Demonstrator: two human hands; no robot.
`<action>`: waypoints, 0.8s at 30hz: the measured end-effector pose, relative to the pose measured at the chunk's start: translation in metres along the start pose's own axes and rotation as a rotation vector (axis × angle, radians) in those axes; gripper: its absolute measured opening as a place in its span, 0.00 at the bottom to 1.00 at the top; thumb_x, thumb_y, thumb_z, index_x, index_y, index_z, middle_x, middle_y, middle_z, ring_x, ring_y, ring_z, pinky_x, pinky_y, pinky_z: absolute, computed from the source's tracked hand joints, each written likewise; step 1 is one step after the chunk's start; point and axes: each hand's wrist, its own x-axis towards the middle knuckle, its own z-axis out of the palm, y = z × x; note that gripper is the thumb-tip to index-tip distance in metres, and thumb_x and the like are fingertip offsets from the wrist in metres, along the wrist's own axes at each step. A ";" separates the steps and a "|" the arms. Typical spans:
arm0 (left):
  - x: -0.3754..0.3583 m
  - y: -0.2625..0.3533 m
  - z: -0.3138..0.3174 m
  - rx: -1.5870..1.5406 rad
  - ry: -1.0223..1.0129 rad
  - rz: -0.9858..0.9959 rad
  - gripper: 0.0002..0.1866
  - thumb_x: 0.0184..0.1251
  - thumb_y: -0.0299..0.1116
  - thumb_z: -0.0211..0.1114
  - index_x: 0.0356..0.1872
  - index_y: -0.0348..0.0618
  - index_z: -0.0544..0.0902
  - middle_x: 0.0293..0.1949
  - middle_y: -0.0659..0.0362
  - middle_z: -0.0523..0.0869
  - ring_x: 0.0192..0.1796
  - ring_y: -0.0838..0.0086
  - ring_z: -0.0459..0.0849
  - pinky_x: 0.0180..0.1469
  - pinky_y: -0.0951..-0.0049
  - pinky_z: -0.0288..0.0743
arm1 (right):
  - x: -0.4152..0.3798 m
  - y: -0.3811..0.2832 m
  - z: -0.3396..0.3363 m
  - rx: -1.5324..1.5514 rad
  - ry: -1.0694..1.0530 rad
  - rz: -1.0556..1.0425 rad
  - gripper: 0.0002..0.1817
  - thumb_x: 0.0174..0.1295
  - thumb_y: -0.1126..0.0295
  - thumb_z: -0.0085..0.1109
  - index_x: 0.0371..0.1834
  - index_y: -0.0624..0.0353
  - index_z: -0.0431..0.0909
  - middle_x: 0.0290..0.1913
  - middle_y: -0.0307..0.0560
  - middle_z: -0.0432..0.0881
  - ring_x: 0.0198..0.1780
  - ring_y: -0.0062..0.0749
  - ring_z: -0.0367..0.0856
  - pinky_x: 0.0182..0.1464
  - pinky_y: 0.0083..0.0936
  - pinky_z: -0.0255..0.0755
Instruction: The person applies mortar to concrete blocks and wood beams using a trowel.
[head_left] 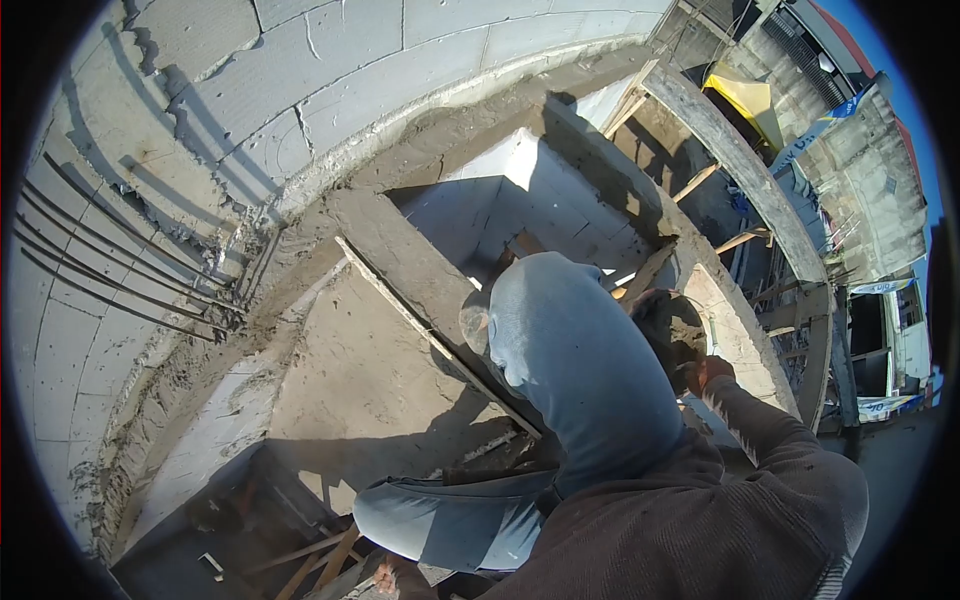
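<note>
Dark bucket [654,316] (right hand [712,374] at rim)

Right hand [714,372] reaches forward, left hand [388,578] lies low.

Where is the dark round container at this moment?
In the head view, the dark round container is right of centre, just above the person's right hand and beside the right trouser leg.

Noted rebar rods [130,268] left of the batten [400,304], block wall [350,60] beyond it, bent knee [545,310] just right, mortar container [672,325] and right hand [713,371] farther right.
</note>
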 end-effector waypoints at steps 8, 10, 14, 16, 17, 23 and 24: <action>-0.008 0.025 0.005 -0.026 -0.230 0.084 0.28 0.67 0.47 0.65 0.61 0.40 0.76 0.51 0.48 0.78 0.50 0.55 0.77 0.50 0.51 0.72 | 0.044 -0.016 -0.020 -0.093 -0.083 -0.068 0.24 0.60 0.46 0.63 0.49 0.54 0.85 0.49 0.55 0.88 0.54 0.53 0.86 0.57 0.45 0.80; -0.009 0.032 0.002 -0.040 -0.293 0.091 0.26 0.68 0.46 0.65 0.60 0.39 0.77 0.50 0.48 0.79 0.49 0.55 0.78 0.49 0.52 0.73 | 0.047 -0.017 -0.034 -0.111 -0.167 -0.091 0.24 0.62 0.46 0.61 0.49 0.54 0.85 0.49 0.55 0.88 0.53 0.53 0.87 0.56 0.47 0.79; 0.001 0.051 -0.031 -0.066 -0.391 0.131 0.24 0.68 0.44 0.66 0.58 0.39 0.80 0.47 0.48 0.82 0.46 0.56 0.80 0.47 0.53 0.75 | 0.054 -0.026 -0.064 -0.119 -0.254 -0.113 0.24 0.61 0.47 0.62 0.50 0.53 0.85 0.50 0.55 0.88 0.54 0.51 0.87 0.57 0.45 0.80; 0.018 0.060 -0.069 -0.057 -0.425 0.194 0.23 0.68 0.43 0.66 0.57 0.39 0.81 0.46 0.48 0.83 0.44 0.56 0.82 0.46 0.54 0.76 | 0.048 -0.045 -0.099 -0.141 -0.348 -0.043 0.22 0.61 0.50 0.63 0.50 0.54 0.86 0.52 0.56 0.88 0.55 0.50 0.87 0.58 0.44 0.80; 0.033 0.068 -0.095 -0.009 -0.414 0.281 0.22 0.68 0.43 0.66 0.57 0.39 0.82 0.45 0.48 0.84 0.44 0.56 0.82 0.45 0.55 0.77 | 0.057 -0.037 -0.093 -0.102 -0.337 -0.071 0.21 0.59 0.54 0.65 0.49 0.56 0.87 0.53 0.56 0.88 0.56 0.49 0.88 0.58 0.43 0.81; 0.148 0.245 -0.226 0.001 -0.266 0.585 0.22 0.68 0.37 0.68 0.60 0.39 0.81 0.44 0.49 0.89 0.40 0.63 0.85 0.40 0.60 0.79 | 0.040 -0.033 -0.158 -0.044 -0.454 0.096 0.21 0.61 0.53 0.64 0.50 0.55 0.87 0.53 0.53 0.89 0.56 0.47 0.87 0.57 0.42 0.81; 0.157 0.306 -0.237 -0.440 -0.285 0.244 0.26 0.68 0.34 0.69 0.66 0.39 0.78 0.47 0.51 0.90 0.39 0.69 0.85 0.37 0.63 0.79 | 0.033 -0.035 -0.173 0.017 -0.472 0.184 0.22 0.61 0.53 0.64 0.52 0.55 0.87 0.54 0.54 0.88 0.57 0.47 0.87 0.58 0.41 0.81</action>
